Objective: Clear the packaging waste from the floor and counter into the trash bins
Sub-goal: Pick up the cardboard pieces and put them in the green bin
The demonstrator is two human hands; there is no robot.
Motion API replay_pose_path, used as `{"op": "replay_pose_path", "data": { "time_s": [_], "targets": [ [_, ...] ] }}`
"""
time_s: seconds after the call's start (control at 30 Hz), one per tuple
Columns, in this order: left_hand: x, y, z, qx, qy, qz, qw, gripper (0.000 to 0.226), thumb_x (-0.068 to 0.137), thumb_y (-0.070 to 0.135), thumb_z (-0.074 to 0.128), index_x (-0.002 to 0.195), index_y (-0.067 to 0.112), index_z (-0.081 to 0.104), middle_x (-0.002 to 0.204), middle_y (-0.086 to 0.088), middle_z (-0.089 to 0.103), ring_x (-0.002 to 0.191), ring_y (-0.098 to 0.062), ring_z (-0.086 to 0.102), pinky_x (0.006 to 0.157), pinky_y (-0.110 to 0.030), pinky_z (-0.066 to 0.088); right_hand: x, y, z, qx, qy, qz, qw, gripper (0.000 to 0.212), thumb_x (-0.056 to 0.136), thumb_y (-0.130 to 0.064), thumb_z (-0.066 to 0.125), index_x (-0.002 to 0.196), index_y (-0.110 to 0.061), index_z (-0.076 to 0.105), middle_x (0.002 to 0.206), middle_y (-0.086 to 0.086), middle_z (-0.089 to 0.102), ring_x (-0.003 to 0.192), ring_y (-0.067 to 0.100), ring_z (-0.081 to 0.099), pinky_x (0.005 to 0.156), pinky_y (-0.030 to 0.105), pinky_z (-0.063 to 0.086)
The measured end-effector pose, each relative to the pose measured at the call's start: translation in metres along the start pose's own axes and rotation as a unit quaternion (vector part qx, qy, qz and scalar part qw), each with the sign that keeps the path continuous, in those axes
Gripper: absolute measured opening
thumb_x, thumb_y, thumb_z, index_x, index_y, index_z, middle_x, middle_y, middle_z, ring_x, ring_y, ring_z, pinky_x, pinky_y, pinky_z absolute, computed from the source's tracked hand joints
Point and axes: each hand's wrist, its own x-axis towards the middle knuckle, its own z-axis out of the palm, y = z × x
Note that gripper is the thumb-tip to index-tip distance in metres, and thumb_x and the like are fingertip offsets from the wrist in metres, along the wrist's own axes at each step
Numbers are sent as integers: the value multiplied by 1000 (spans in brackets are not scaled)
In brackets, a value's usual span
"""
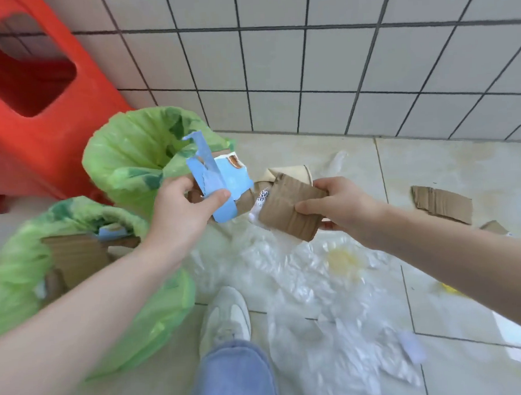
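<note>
My left hand (pixel 184 210) grips a torn blue and white piece of carton (pixel 222 181) just right of the far green-lined bin (pixel 124 153). My right hand (pixel 341 205) holds a folded brown cardboard piece (pixel 290 214) beside it, over the floor. A nearer green-lined bin (pixel 21 264) at the left holds cardboard (pixel 75 255) and a blue scrap. Clear plastic film (pixel 303 285) lies spread over the floor tiles under my hands. Another brown cardboard scrap (pixel 440 203) lies on the floor at the right.
A red plastic stool (pixel 31 118) leans against the tiled wall (pixel 306 59) behind the bins. My white shoe (pixel 226 317) and jeans leg stand at the bottom centre. A small yellow scrap (pixel 449 288) and more cardboard bits lie on the floor at the right.
</note>
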Motion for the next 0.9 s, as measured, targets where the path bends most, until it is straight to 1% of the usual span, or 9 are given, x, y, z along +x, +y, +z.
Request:
{"op": "replay_pose_path", "data": {
  "time_s": [0.07, 0.13, 0.3, 0.37, 0.43, 0.5, 0.6, 0.73, 0.9],
  "targets": [
    [-15, -6, -36, 1, 36, 5, 999, 24, 70, 35, 76, 84, 17, 68, 105, -16, 61, 87, -32, 61, 78, -40, 54, -13, -10, 23, -29, -25, -3, 999, 14, 83, -10, 67, 95, -7, 63, 85, 6, 61, 80, 18, 60, 85, 38, 54],
    [-27, -12, -72, 1, 70, 7, 998, 21, 75, 30, 75, 89, 15, 69, 109, -15, 61, 87, -30, 62, 67, -28, 52, -22, -23, 46, -38, -46, -8, 998, 17, 83, -10, 67, 99, -4, 63, 87, 7, 63, 82, 18, 61, 86, 40, 55],
    [-46, -22, -151, -37, 148, 5, 988, 11, 84, 14, 68, 82, 24, 64, 99, -7, 68, 80, -18, 65, 57, -20, 52, -33, -73, 109, -64, -77, -65, 993, 25, 82, -13, 68, 105, -5, 61, 97, 13, 66, 95, 29, 66, 88, 47, 55],
    [-49, -32, -176, -5, 171, -5, 985, 4, 83, 13, 67, 81, 11, 64, 87, -12, 65, 75, -21, 59, 60, -27, 46, -37, -90, 133, -94, -98, -116, 984, 20, 82, -13, 67, 101, -9, 61, 88, 10, 64, 79, 21, 64, 73, 35, 58],
    [-50, -47, -196, 46, 197, -6, 979, 22, 78, 19, 67, 85, 0, 62, 86, -24, 62, 71, -28, 56, 63, -35, 46, -44, -102, 156, -142, -116, -174, 967, 10, 82, -12, 66, 89, -15, 60, 73, 0, 58, 62, 9, 56, 51, 16, 46],
    [-52, -59, -206, 107, 205, -16, 973, 23, 75, 26, 65, 87, 7, 61, 98, -19, 56, 83, -30, 55, 73, -38, 47, -51, -108, 178, -205, -127, -224, 944, 12, 82, -14, 66, 82, -18, 55, 70, -3, 54, 59, 8, 52, 42, 11, 38],
    [-59, -81, -202, 197, 190, -21, 962, 25, 82, 16, 65, 98, 4, 50, 110, -7, 38, 90, -17, 39, 78, -23, 31, -52, -109, 208, -255, -131, -277, 917, 12, 83, -15, 66, 83, -19, 54, 76, -3, 54, 65, 12, 55, 46, 17, 42],
    [-62, -110, -190, 245, 104, -29, 963, 28, 82, 13, 67, 100, 3, 48, 101, -7, 41, 95, -31, 50, 80, -39, 42, -37, -113, 233, -263, -80, -318, 908, 11, 84, -14, 66, 87, -15, 55, 74, -5, 51, 75, 18, 51, 54, 21, 38],
    [-64, -119, -184, 263, 32, -35, 964, 29, 82, 17, 69, 99, 8, 48, 99, -9, 52, 94, -29, 51, 77, -39, 43, -17, -100, 243, -393, -100, -272, 873, 22, 86, -12, 63, 107, -6, 62, 92, 6, 62, 84, 24, 57, 64, 29, 47]
  ]
}}
